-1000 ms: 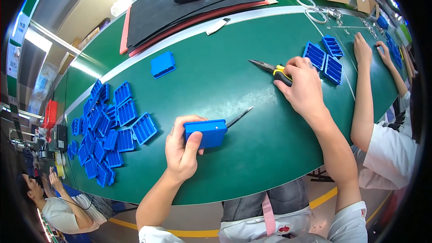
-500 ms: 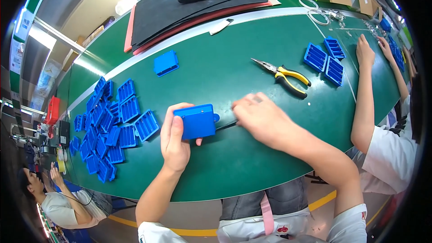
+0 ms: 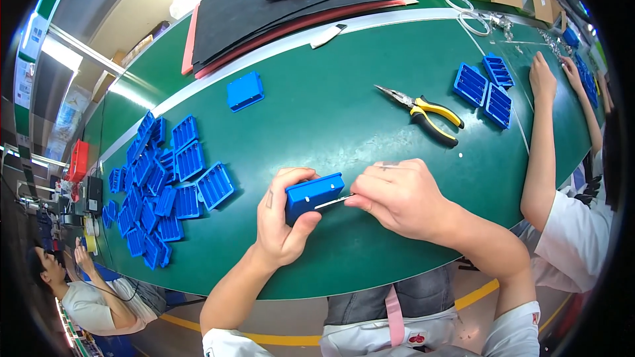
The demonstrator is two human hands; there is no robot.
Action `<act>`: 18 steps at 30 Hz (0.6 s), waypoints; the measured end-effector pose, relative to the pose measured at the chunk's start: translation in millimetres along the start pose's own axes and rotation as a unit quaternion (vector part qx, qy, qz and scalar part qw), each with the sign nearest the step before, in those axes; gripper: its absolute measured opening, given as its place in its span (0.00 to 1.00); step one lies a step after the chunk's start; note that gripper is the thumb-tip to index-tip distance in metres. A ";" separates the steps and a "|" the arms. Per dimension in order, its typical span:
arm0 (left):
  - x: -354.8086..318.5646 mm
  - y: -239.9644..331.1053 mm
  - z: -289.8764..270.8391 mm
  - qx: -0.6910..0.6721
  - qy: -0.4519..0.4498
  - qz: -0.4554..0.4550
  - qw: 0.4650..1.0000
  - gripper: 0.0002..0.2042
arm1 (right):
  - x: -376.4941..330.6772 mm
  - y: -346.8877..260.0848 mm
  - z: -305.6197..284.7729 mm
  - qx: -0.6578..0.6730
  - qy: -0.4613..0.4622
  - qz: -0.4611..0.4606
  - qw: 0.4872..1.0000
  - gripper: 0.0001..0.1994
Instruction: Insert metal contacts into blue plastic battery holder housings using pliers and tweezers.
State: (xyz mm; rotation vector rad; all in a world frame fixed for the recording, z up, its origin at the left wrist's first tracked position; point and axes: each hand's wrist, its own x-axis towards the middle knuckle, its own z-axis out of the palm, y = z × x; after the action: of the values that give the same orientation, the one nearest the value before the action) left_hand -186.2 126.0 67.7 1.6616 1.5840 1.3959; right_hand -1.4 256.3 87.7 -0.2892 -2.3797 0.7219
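The left hand [image 3: 281, 225] grips a blue plastic case [image 3: 314, 192], fingers wrapped behind its far end and thumb pressed near its lower edge. The case is held tilted above the green tabletop [image 3: 331, 125], with a narrow side wall (it carries two small pale spots) turned upward. The right hand [image 3: 400, 198] pinches a slim, pointed tool [image 3: 336, 201] between thumb and fingertips, its silver end directed left at the case's lower edge; whether the tip actually touches the plastic is hard to tell from here.

Beyond the right hand lie needle-nose pliers [image 3: 418, 107] with yellow-and-black handles, their handles spread. To the left is a heap of blue slotted trays [image 3: 157, 178], many with their compartments facing up. A single blue case lying closed side up [image 3: 245, 92] sits farther back, near a stack of black sheets [image 3: 231, 26]. Three more slotted trays [image 3: 471, 84] lie right of the pliers, near a co-worker's hand [image 3: 544, 79].
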 end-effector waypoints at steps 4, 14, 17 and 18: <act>3.1 -1.9 3.9 0.042 0.004 0.082 0.996 0.27 | -1.3 -0.7 2.1 -0.016 -0.005 -0.013 1.000 0.12; 1.5 2.2 2.9 0.096 0.011 0.115 0.989 0.21 | -3.1 -0.1 6.9 -0.017 0.001 -0.025 1.000 0.13; -0.4 4.4 2.7 0.108 0.015 0.130 0.985 0.20 | -3.2 -1.1 7.0 -0.016 0.001 -0.031 0.999 0.13; -1.2 4.9 3.1 0.108 0.015 0.130 0.986 0.20 | -3.0 -1.9 6.7 -0.015 0.001 -0.031 0.999 0.13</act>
State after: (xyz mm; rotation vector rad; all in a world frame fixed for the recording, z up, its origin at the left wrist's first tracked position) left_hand -181.1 124.8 70.3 2.0456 1.6301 1.4197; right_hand -3.3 250.9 82.8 -0.2272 -2.3887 0.6563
